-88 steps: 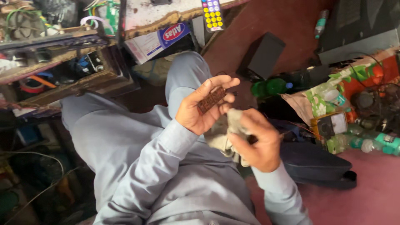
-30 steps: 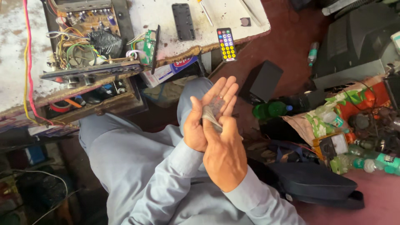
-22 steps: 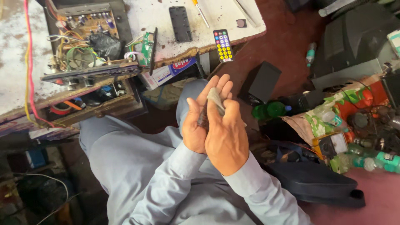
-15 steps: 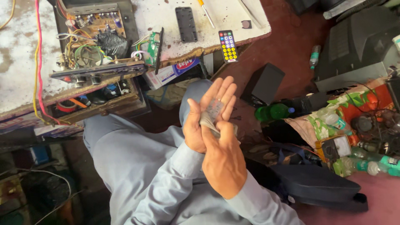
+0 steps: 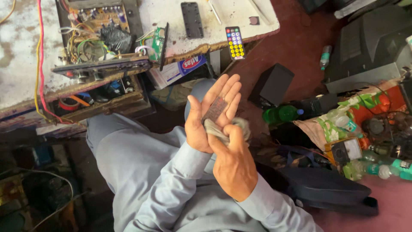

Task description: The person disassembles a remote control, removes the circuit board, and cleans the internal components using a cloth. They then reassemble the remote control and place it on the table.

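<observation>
My left hand (image 5: 206, 116) is held palm up above my lap, fingers spread, with a small brown circuit board (image 5: 214, 109) lying flat on the palm. My right hand (image 5: 234, 165) is closed around a grey rag (image 5: 223, 129) and presses it against the lower edge of the board. Both arms wear pale blue-grey sleeves, and my knee (image 5: 201, 88) shows just behind the hands.
A worn white workbench (image 5: 25, 47) at the top holds an open amplifier chassis with wires (image 5: 96, 38), a black remote (image 5: 192, 19) and a coloured-button remote (image 5: 235, 42). On the red floor to the right are a black box (image 5: 271, 84), green bottle (image 5: 279, 114), meter (image 5: 345, 150), old television (image 5: 369, 38), dark bag (image 5: 326, 184).
The right hand brought the rag up from my lap to the board on the left palm and has rubbed up and down over it. The view shifted slightly.
</observation>
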